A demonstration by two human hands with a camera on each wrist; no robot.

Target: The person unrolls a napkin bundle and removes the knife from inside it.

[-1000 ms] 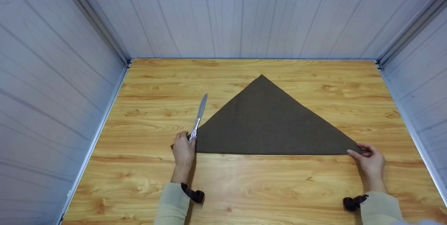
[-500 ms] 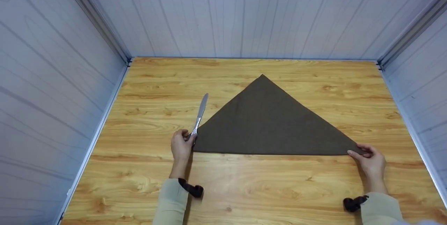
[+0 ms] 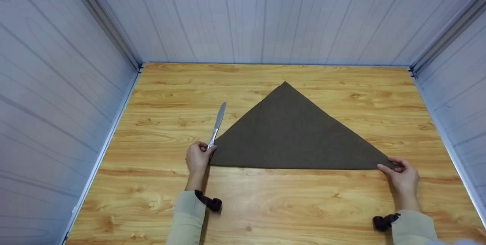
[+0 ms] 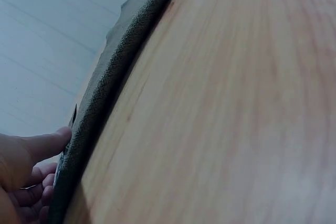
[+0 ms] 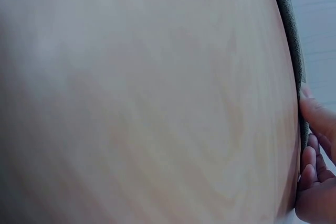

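A dark brown cloth point(image 3: 292, 131) lies on the table as a flat triangle, its peak pointing away from me. Beside its left slope a silver table knife point(image 3: 218, 121) points up and away, its handle over the cloth's left end. My left hand point(image 3: 197, 159) pinches the handle there, thumb on the right side and fingers curled on the left; the left corner is hidden under the hand. At the opposite end my right hand point(image 3: 405, 176) holds the cloth's right corner between thumb and fingers. In the right wrist view the cloth's edge point(image 5: 290, 19) runs up from that thumb.
The wood-grain table point(image 3: 288, 207) is enclosed by pale panel walls at the back point(image 3: 246, 17), left point(image 3: 49, 97) and right point(image 3: 459, 85). A black wrist camera point(image 3: 212, 204) sits on the left sleeve, another black camera point(image 3: 383, 222) on the right.
My left hand has shifted slightly away from me, and its fingers have curled in with the thumb along the knife handle. Knife, cloth and right hand look almost unmoved.
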